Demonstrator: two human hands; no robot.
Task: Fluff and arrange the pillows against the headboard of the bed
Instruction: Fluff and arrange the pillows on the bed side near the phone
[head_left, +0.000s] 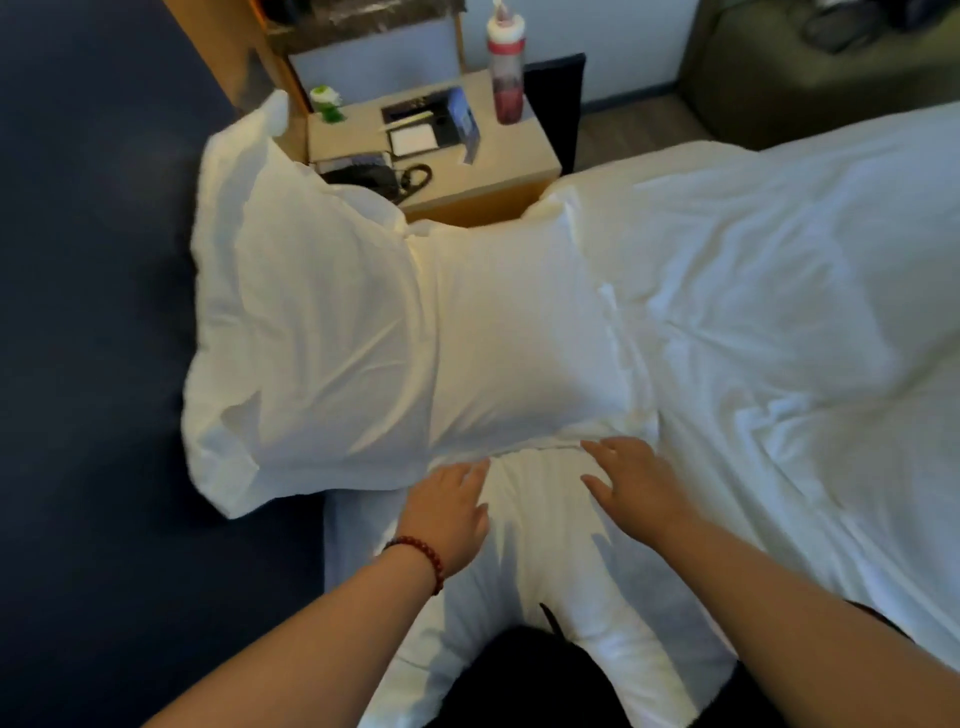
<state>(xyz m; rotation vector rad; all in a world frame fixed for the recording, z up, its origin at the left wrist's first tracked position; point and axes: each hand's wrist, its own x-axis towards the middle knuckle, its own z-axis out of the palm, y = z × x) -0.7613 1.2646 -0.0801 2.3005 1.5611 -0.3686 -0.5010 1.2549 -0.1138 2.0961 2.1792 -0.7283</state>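
Two white pillows overlap at the head of the bed: one pillow (296, 332) leans against the dark blue headboard (93, 312), and a second pillow (519, 338) lies flat in front of it. A third pillow (540, 551) lies nearest me. My left hand (449, 514), with a red bead bracelet on its wrist, rests flat on that near pillow's left side. My right hand (634, 483) lies flat on its right side with fingers spread. Both hands are open and hold nothing.
A white duvet (779, 312) covers the bed to the right. A bedside table (431, 150) beyond the pillows carries a black telephone (379, 179), a notepad, a red bottle (505, 67) and a small green item. A dark armchair (810, 67) stands at the top right.
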